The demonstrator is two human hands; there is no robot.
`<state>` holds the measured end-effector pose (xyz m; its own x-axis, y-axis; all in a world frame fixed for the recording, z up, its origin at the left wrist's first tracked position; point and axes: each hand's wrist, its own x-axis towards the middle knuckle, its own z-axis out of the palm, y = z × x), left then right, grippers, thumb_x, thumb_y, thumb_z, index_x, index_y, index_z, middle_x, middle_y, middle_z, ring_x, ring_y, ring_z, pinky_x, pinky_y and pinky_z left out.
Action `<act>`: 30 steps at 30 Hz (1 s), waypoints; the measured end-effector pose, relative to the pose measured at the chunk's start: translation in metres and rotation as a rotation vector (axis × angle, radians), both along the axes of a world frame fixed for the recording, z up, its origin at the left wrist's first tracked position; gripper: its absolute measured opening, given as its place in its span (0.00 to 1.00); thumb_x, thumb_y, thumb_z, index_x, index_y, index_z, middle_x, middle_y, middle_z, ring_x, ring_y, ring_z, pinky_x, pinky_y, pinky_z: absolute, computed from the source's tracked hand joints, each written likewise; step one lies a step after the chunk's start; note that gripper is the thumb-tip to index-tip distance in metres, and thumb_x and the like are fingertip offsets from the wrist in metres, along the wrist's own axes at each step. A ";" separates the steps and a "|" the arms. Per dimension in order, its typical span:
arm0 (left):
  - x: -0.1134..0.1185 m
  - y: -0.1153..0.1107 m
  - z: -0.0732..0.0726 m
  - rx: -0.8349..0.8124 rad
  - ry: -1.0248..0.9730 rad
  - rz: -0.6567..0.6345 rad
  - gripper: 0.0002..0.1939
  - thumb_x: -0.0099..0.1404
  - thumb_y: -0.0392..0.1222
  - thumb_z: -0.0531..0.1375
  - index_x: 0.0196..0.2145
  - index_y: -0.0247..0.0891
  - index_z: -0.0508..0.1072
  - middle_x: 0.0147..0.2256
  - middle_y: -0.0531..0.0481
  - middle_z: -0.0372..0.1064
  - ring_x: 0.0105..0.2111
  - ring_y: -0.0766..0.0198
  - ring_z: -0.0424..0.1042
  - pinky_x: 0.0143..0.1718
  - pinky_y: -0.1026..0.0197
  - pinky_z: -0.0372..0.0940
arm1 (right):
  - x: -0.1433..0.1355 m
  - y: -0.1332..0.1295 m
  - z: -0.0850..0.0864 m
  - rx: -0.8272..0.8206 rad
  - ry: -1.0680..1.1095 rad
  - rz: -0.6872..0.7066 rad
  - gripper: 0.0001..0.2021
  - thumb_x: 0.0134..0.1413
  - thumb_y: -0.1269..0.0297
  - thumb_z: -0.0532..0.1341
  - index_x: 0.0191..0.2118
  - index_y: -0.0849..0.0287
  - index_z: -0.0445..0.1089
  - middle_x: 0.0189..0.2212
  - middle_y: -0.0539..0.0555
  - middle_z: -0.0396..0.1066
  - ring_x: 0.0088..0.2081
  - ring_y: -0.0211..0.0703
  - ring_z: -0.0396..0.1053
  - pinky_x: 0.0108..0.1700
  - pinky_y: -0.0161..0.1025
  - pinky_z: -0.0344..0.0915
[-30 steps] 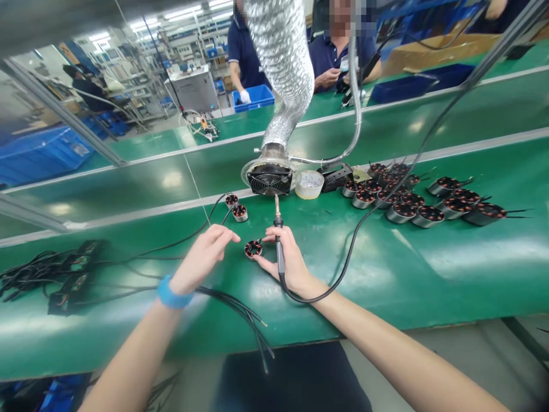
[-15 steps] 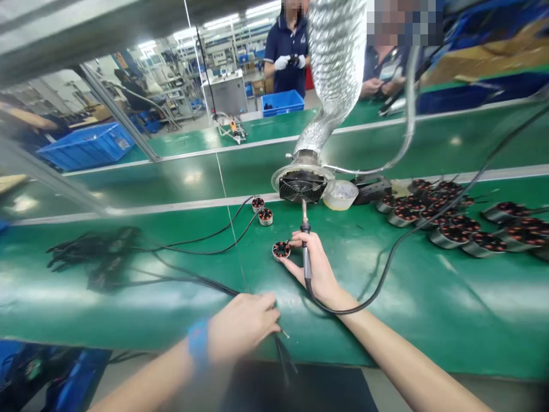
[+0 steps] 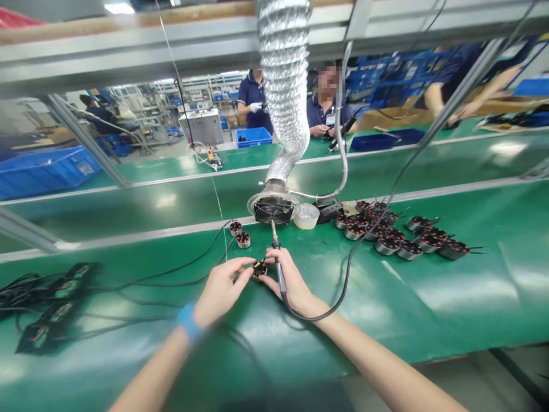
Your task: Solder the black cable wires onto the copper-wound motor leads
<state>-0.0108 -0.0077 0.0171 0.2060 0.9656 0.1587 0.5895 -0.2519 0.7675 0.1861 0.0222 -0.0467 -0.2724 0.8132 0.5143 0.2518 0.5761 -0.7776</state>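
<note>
You have a green desk, black fan at 12 o'clock beyond your hands. Your right hand grips the soldering iron; your left hand is at 9 o'clock of the small motor between both hands, can't tell if pinching.

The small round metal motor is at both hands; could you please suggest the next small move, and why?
Perhaps steady the small round metal motor with the left hand, whose fingers are at it, because the right hand also holds a slim grey soldering iron.
</note>
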 end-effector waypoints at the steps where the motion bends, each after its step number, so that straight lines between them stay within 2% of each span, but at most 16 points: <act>1: 0.003 0.006 0.000 0.015 -0.030 -0.023 0.14 0.70 0.50 0.56 0.46 0.43 0.77 0.38 0.49 0.77 0.31 0.62 0.71 0.32 0.61 0.63 | 0.001 0.001 0.002 -0.004 -0.009 0.012 0.26 0.55 0.72 0.65 0.56 0.49 0.57 0.49 0.55 0.60 0.46 0.46 0.72 0.51 0.49 0.72; 4: 0.011 0.016 0.003 0.031 -0.089 -0.078 0.13 0.69 0.50 0.56 0.39 0.42 0.78 0.38 0.48 0.77 0.35 0.60 0.72 0.37 0.61 0.64 | 0.003 0.005 0.007 -0.007 -0.046 0.037 0.27 0.55 0.73 0.65 0.56 0.49 0.56 0.49 0.56 0.59 0.46 0.46 0.71 0.50 0.48 0.73; 10: 0.015 0.020 0.006 -0.055 -0.274 0.028 0.16 0.66 0.52 0.58 0.32 0.36 0.73 0.28 0.50 0.70 0.29 0.63 0.67 0.33 0.64 0.63 | -0.001 0.020 0.001 0.022 -0.088 -0.015 0.25 0.55 0.73 0.65 0.55 0.51 0.57 0.51 0.57 0.60 0.46 0.46 0.70 0.50 0.47 0.72; 16: 0.016 0.014 -0.007 -0.148 -0.334 0.087 0.18 0.60 0.55 0.63 0.36 0.36 0.75 0.32 0.47 0.74 0.34 0.59 0.72 0.37 0.61 0.67 | -0.007 0.012 0.001 0.139 0.027 -0.110 0.24 0.57 0.74 0.63 0.57 0.51 0.58 0.53 0.58 0.61 0.56 0.49 0.66 0.58 0.49 0.66; 18: 0.017 0.012 -0.012 -0.157 -0.322 0.095 0.19 0.59 0.56 0.64 0.35 0.36 0.75 0.32 0.47 0.75 0.34 0.59 0.73 0.36 0.61 0.68 | -0.010 0.007 0.006 0.162 0.110 -0.112 0.21 0.56 0.75 0.62 0.54 0.52 0.61 0.51 0.57 0.62 0.55 0.47 0.67 0.58 0.46 0.66; 22: 0.019 0.008 -0.015 -0.099 -0.251 0.090 0.18 0.61 0.57 0.62 0.32 0.38 0.76 0.29 0.48 0.75 0.30 0.61 0.72 0.32 0.64 0.67 | -0.017 -0.002 0.015 0.140 0.244 -0.054 0.16 0.57 0.78 0.58 0.48 0.53 0.64 0.45 0.54 0.63 0.44 0.40 0.71 0.50 0.40 0.70; 30: 0.025 0.002 -0.022 0.088 -0.022 0.110 0.12 0.68 0.46 0.55 0.33 0.38 0.74 0.26 0.52 0.71 0.24 0.67 0.67 0.26 0.67 0.58 | -0.021 -0.009 0.017 -0.084 0.391 -0.074 0.13 0.58 0.76 0.60 0.46 0.52 0.63 0.41 0.50 0.62 0.37 0.36 0.70 0.46 0.38 0.68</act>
